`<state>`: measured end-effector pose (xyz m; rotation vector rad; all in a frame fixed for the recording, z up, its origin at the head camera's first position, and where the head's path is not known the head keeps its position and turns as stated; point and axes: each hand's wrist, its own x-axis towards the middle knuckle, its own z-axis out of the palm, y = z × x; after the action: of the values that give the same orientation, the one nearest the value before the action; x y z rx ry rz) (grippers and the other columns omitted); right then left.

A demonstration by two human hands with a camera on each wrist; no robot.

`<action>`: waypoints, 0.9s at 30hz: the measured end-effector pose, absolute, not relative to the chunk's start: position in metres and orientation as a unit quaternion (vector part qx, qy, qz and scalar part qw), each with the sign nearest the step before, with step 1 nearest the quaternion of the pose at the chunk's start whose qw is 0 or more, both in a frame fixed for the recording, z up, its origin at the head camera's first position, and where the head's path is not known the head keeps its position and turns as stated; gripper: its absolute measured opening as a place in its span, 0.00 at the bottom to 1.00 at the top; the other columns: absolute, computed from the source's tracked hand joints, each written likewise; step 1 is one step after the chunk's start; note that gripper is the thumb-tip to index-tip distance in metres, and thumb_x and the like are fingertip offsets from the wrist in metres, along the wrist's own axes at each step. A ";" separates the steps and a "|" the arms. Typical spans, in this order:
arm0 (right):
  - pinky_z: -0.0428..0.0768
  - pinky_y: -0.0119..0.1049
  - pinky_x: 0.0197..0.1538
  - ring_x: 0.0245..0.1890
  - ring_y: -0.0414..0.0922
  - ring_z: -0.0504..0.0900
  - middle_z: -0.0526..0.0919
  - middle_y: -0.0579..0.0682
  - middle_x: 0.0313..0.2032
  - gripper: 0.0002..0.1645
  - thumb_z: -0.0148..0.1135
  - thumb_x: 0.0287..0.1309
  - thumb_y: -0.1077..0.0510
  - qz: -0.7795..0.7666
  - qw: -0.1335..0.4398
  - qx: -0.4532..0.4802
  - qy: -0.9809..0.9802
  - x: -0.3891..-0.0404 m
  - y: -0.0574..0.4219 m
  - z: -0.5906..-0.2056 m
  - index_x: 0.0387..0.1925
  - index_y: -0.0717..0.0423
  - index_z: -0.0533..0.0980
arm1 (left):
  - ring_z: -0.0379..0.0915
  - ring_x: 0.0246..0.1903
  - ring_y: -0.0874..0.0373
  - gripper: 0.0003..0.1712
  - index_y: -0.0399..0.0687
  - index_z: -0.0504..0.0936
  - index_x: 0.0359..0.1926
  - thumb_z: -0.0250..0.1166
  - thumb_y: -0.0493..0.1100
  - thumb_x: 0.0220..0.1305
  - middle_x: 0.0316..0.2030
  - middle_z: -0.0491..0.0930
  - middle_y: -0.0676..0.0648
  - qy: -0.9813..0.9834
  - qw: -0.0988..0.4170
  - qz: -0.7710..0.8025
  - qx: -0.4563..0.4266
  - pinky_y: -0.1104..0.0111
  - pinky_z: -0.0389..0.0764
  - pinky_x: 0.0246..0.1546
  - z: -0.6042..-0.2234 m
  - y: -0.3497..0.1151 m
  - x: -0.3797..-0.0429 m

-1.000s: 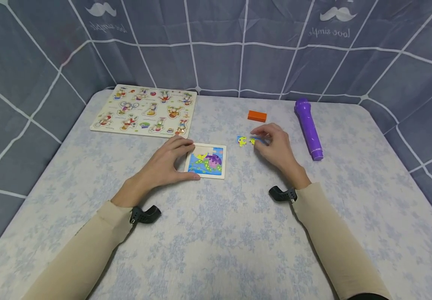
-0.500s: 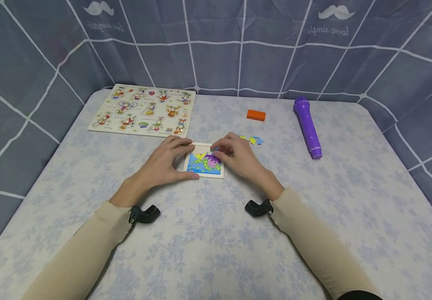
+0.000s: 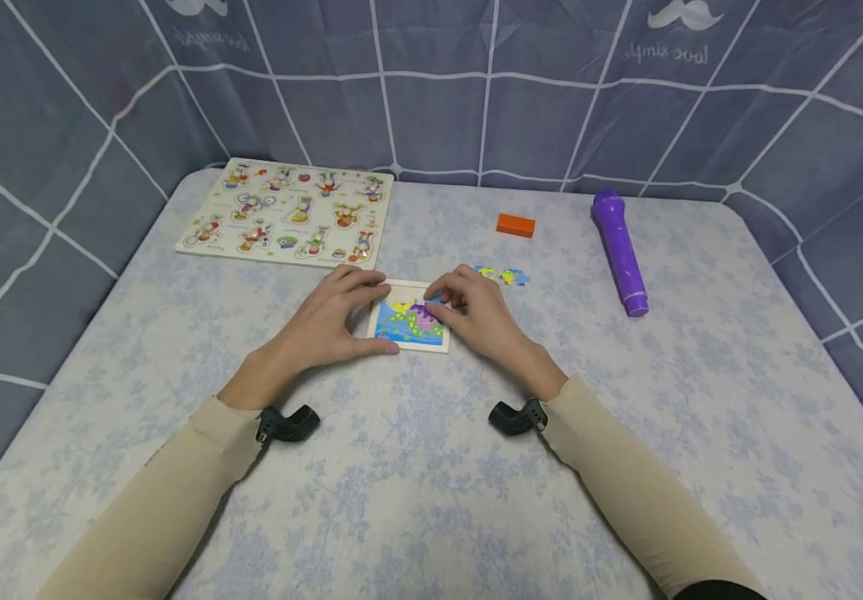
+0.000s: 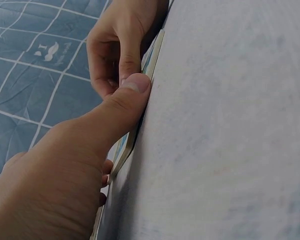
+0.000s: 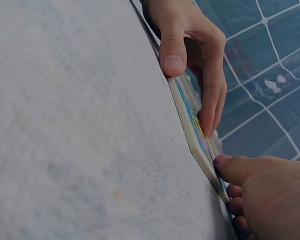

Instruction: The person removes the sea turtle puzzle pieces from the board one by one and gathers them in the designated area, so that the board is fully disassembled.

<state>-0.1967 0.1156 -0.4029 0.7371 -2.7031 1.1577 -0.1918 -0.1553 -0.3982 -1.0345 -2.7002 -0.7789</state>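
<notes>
A small square jigsaw puzzle (image 3: 415, 332) in a pale wooden frame lies on the table, with a purple, green and blue sea picture. My left hand (image 3: 326, 321) grips its left side, thumb at the near edge and fingers at the far edge. At the upper right corner, my right hand (image 3: 480, 312) pinches a blue puzzle piece (image 3: 437, 297), mostly hidden by the fingertips. Seen edge-on in the right wrist view, the puzzle frame (image 5: 192, 142) lies between both hands. Loose yellow and blue puzzle pieces (image 3: 510, 277) lie just beyond the right hand.
A large board with cartoon figures (image 3: 281, 212) lies at the back left, close to the left fingers. An orange block (image 3: 516, 225) sits behind the loose pieces. To the right lies a purple microphone-shaped toy (image 3: 621, 254). A grey checked curtain (image 3: 439, 125) hangs behind the table.
My right hand has moved left from the loose pieces to the puzzle's upper right corner and stayed there. The left hand keeps its grip on the frame.
</notes>
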 end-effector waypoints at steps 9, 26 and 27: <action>0.73 0.40 0.45 0.39 0.47 0.75 0.80 0.51 0.41 0.13 0.74 0.66 0.54 0.375 0.066 0.240 -0.893 -0.195 0.117 -0.400 0.49 0.53 0.86 | 0.68 0.68 0.44 0.53 0.37 0.81 0.67 0.84 0.65 0.48 0.69 0.77 0.40 -0.895 0.075 -0.265 -0.351 0.48 0.68 0.71 -0.395 -0.154 -0.192; 0.73 0.41 0.33 0.28 0.49 0.73 0.76 0.53 0.30 0.10 0.69 0.61 0.57 0.215 0.092 0.163 -0.958 -0.206 0.082 -0.383 0.33 0.59 0.77 | 0.68 0.68 0.44 0.51 0.38 0.81 0.67 0.83 0.65 0.49 0.69 0.76 0.40 -0.896 0.080 -0.265 -0.348 0.47 0.67 0.71 -0.400 -0.157 -0.192; 0.73 0.40 0.32 0.28 0.48 0.73 0.75 0.52 0.29 0.10 0.69 0.60 0.57 0.205 0.093 0.159 -0.961 -0.206 0.081 -0.382 0.32 0.59 0.77 | 0.68 0.68 0.44 0.51 0.38 0.81 0.67 0.83 0.65 0.49 0.69 0.76 0.40 -0.896 0.080 -0.264 -0.349 0.47 0.67 0.71 -0.400 -0.157 -0.192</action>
<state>-0.2056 0.0813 -0.3824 0.4721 -2.8524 0.6091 -0.1924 -0.1569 -0.4004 -1.0436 -2.6781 -0.7895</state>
